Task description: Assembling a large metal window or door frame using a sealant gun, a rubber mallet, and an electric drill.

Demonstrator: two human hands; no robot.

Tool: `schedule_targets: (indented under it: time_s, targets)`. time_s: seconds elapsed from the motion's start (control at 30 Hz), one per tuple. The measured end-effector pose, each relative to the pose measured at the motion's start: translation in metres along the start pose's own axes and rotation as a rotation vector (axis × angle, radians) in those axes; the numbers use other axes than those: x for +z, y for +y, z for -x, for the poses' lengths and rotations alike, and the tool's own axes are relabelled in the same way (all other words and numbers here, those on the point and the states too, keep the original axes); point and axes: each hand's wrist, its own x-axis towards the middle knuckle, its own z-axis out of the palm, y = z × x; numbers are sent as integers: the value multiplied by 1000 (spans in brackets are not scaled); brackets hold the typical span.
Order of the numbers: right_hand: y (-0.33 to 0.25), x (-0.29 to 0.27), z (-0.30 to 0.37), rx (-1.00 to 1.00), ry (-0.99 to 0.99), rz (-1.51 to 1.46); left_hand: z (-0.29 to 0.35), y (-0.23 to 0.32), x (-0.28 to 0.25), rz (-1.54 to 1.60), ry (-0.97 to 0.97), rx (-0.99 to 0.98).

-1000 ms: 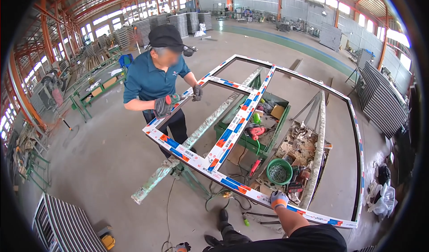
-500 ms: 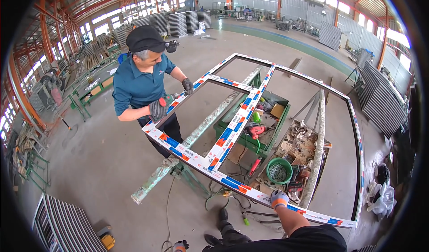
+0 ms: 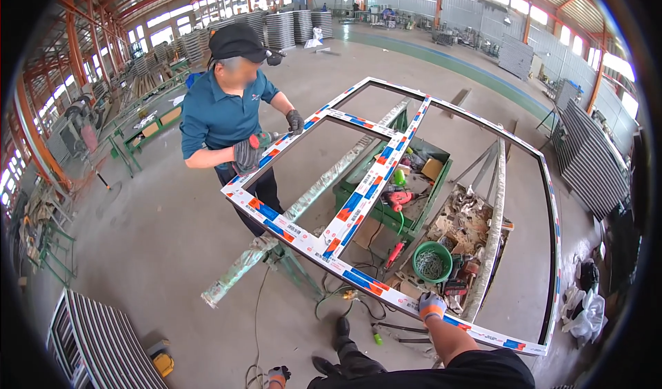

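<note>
My right hand (image 3: 432,307), in a grey and orange glove, grips the near bar of a large window frame (image 3: 358,281), fingers curled over it. White film with blue and red print covers the frame, which lies flat on foil-wrapped supports. My left hand (image 3: 278,375), also gloved, hangs low at the bottom edge, away from the frame; its fingers are too small to read. Across the frame, a co-worker (image 3: 231,106) in dark gloves holds a red and green power drill (image 3: 261,141) against the far left bar, the other hand near the drill's tip.
Beneath the frame stand a green tool bin (image 3: 431,199) with a red power tool (image 3: 398,197), and a green bucket (image 3: 432,262) of screws beside a cordless drill (image 3: 458,282). A foil-wrapped beam (image 3: 238,272) juts out left. Cables (image 3: 258,334) trail across the floor. Slatted panels (image 3: 103,341) stand lower left.
My view has shifted slightly, so the scene sits a little differently. The co-worker's head has lifted a little while the drill stays at the frame. My right hand keeps its place on the bar.
</note>
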Motion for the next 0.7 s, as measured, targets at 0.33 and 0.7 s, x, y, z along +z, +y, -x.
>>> schedule_targets:
  time_s: [0.33, 0.7]
  targets:
    - [-1, 1, 1, -5, -2, 3, 7, -1, 12, -84, 25, 9]
    - [0, 0, 1, -18, -1, 27, -3, 3, 17, -115, 3, -32]
